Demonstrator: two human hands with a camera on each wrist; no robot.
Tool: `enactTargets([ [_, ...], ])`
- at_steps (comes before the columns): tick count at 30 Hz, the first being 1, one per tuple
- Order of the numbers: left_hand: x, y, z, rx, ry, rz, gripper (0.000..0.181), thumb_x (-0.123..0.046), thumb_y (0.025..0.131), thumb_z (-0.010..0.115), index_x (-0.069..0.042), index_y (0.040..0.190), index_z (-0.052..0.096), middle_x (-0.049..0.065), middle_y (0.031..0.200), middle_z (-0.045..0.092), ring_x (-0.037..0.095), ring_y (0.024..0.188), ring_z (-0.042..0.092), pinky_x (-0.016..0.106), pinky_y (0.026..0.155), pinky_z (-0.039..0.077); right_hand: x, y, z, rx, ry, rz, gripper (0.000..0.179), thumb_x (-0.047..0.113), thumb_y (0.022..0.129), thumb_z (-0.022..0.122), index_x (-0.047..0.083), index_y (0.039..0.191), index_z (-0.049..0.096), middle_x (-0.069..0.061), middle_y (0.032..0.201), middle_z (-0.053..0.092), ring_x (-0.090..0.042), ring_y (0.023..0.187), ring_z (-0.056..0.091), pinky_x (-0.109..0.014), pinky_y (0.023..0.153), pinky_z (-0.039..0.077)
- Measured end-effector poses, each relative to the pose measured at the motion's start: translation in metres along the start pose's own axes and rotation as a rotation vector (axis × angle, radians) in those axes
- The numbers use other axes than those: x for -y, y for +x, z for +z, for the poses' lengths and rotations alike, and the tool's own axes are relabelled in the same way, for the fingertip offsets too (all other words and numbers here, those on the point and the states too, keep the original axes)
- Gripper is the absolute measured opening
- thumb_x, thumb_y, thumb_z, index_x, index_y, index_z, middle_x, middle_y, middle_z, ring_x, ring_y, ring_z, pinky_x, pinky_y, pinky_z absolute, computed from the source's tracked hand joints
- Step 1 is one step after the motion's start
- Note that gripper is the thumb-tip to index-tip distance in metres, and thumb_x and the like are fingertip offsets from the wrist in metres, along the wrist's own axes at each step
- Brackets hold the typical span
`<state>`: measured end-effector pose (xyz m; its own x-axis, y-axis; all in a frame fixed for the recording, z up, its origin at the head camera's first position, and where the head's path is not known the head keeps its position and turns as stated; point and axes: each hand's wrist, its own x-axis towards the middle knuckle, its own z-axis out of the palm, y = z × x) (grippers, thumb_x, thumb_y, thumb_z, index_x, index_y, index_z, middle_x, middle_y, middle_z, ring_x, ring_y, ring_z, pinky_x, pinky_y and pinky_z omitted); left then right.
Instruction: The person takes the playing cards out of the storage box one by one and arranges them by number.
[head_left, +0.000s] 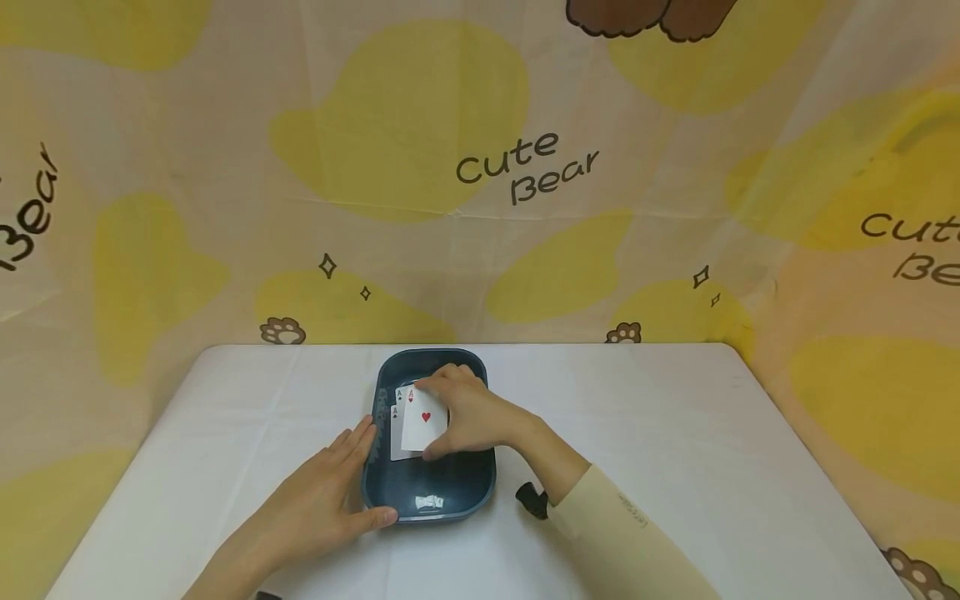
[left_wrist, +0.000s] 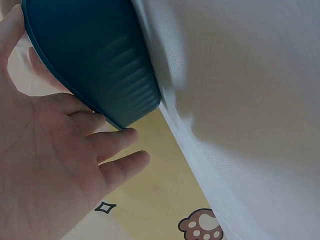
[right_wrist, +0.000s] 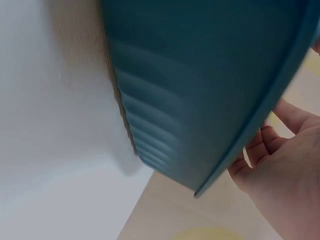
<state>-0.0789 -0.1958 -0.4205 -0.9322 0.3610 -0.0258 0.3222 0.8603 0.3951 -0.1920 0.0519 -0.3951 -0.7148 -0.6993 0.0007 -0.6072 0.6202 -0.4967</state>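
Note:
A deep dark-blue tray (head_left: 427,492) with a raised rim stands on the table. Low inside it, an ace of hearts playing card (head_left: 423,421) overlaps two black aces, whose left edges (head_left: 395,433) show from beneath. My right hand (head_left: 476,412) reaches over the tray's right rim and pinches the ace of hearts, thumb at its lower edge and index finger near its top. At the tray's left side, my left hand (head_left: 322,492) touches the rim with fairly straight fingers, its thumb lying at the near left corner. The tray's wall hides the cards in both wrist views.
A white cloth (head_left: 637,417) covers the table. Close behind its far edge hangs a yellow-and-beige printed curtain (head_left: 420,250). A small black object (head_left: 532,500) shows beside the right sleeve (head_left: 615,525).

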Motion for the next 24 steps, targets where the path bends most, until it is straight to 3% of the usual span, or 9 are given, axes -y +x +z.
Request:
enactTargets([
  [24, -0.002, 0.002, 0.003, 0.03, -0.01, -0.053, 0.119, -0.077, 0.081, 0.072, 0.0, 0.162, 0.033, 0.015, 0.171, 0.028, 0.05, 0.15, 0.034, 0.067, 0.115, 0.035, -0.031, -0.036, -0.028, -0.101, 0.107, 0.058, 0.086, 0.028, 0.072, 0.094, 0.011, 0.148, 0.057, -0.008, 0.14, 0.053, -0.025, 0.131, 0.043, -0.043, 0.102, 0.049],
])
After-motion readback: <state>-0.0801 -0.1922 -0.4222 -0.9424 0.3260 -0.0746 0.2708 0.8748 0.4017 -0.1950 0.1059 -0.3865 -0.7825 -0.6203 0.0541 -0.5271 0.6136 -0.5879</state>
